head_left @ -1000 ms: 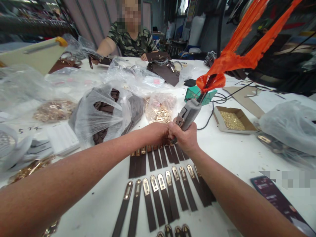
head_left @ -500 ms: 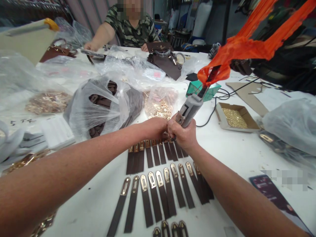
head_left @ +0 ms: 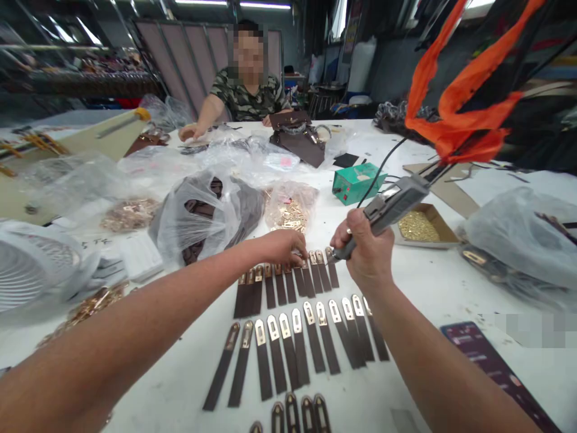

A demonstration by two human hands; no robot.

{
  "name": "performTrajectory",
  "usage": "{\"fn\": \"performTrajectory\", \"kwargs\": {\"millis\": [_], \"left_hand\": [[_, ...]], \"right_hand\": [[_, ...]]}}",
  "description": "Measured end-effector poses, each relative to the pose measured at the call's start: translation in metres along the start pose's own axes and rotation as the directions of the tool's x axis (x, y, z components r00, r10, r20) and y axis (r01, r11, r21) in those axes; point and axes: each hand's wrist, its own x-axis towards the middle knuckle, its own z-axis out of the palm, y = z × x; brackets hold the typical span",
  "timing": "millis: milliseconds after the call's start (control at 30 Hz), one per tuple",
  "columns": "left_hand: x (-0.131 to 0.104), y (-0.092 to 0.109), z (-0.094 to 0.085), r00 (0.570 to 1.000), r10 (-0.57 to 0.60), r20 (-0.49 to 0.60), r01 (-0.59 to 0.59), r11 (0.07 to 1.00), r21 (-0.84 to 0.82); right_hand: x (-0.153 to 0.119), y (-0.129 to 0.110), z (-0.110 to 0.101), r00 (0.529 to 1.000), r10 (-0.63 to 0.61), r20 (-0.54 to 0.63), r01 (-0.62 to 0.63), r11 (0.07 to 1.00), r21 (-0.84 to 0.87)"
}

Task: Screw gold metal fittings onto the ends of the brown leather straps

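My right hand (head_left: 370, 243) is wrapped round a grey electric screwdriver (head_left: 396, 201), its tip pointing down-left at the right end of the far row of straps. Orange cloth (head_left: 469, 141) hangs at the tool's upper end. My left hand (head_left: 288, 245) reaches over that row, fingers bent down at the metal ends of the straps; what its fingertips hold, if anything, is too small to tell. Dark brown straps (head_left: 291, 355) with gold slotted plates (head_left: 284, 325) lie in rows on the white table (head_left: 180, 373).
Plastic bags of dark straps (head_left: 202, 210) and gold parts (head_left: 291, 210) lie beyond my left hand. A green box (head_left: 356, 182), a carton of small gold pieces (head_left: 419, 227), a phone (head_left: 491, 367) and a white fan (head_left: 36, 264) stand around. A person (head_left: 250, 90) sits opposite.
My right hand and the screwdriver have moved right, away from my left hand, and the tool has tilted further over. The view has risen, showing more of the room.
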Motion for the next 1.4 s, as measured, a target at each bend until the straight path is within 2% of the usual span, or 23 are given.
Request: {"fn": "performTrajectory", "kwargs": {"millis": [133,233,333,400,500,567,633,700,800,867,967,1033,1100,1267,1400], "left_hand": [[-0.003,0.006,0.0,0.997,-0.079,-0.021,0.079,0.997,-0.009],[-0.011,0.015,0.006,0.978,-0.168,-0.12,0.168,0.986,-0.008],[-0.024,0.033,0.016,0.924,-0.244,-0.294,0.242,0.969,-0.041],[-0.036,0.048,0.023,0.859,-0.286,-0.424,0.271,0.958,-0.096],[-0.065,0.072,0.033,0.745,-0.369,-0.556,0.325,0.928,-0.181],[-0.093,0.087,0.04,0.646,-0.476,-0.596,0.429,0.873,-0.233],[-0.127,0.102,0.05,0.5,-0.619,-0.606,0.57,0.762,-0.307],[-0.164,0.116,0.063,0.318,-0.747,-0.583,0.675,0.611,-0.414],[-0.213,0.14,0.087,0.114,-0.856,-0.504,0.742,0.411,-0.53],[-0.236,0.155,0.102,0.033,-0.878,-0.478,0.743,0.341,-0.575],[-0.252,0.17,0.12,-0.059,-0.882,-0.467,0.709,0.292,-0.642],[-0.253,0.173,0.128,-0.093,-0.877,-0.471,0.681,0.289,-0.673],[-0.25,0.172,0.133,-0.102,-0.871,-0.48,0.674,0.295,-0.678],[-0.244,0.17,0.135,-0.084,-0.862,-0.499,0.697,0.307,-0.648],[-0.239,0.174,0.132,-0.066,-0.856,-0.513,0.713,0.319,-0.624]], "right_hand": [[-0.025,-0.02,-0.025,0.985,0.172,-0.005,-0.172,0.984,0.04],[-0.046,-0.02,-0.038,0.967,0.255,-0.002,-0.254,0.966,0.047],[-0.061,-0.02,-0.044,0.95,0.312,0.006,-0.312,0.947,0.076],[-0.067,-0.023,-0.045,0.925,0.376,0.049,-0.379,0.922,0.081],[-0.074,-0.027,-0.043,0.867,0.475,0.15,-0.487,0.871,0.057],[-0.079,-0.027,-0.041,0.827,0.528,0.196,-0.545,0.837,0.042],[-0.085,-0.025,-0.039,0.797,0.563,0.219,-0.581,0.814,0.023],[-0.09,-0.021,-0.037,0.778,0.581,0.238,-0.597,0.802,-0.007],[-0.098,-0.017,-0.034,0.744,0.611,0.268,-0.618,0.783,-0.07],[-0.104,-0.016,-0.033,0.728,0.623,0.285,-0.626,0.774,-0.093],[-0.111,-0.014,-0.031,0.727,0.61,0.314,-0.621,0.78,-0.078],[-0.114,-0.012,-0.03,0.727,0.599,0.334,-0.617,0.784,-0.063],[-0.117,-0.009,-0.028,0.741,0.588,0.324,-0.608,0.792,-0.046],[-0.126,-0.003,-0.023,0.809,0.539,0.233,-0.555,0.832,0.004],[-0.131,0.0,-0.023,0.807,0.539,0.242,-0.542,0.838,-0.059]]}}
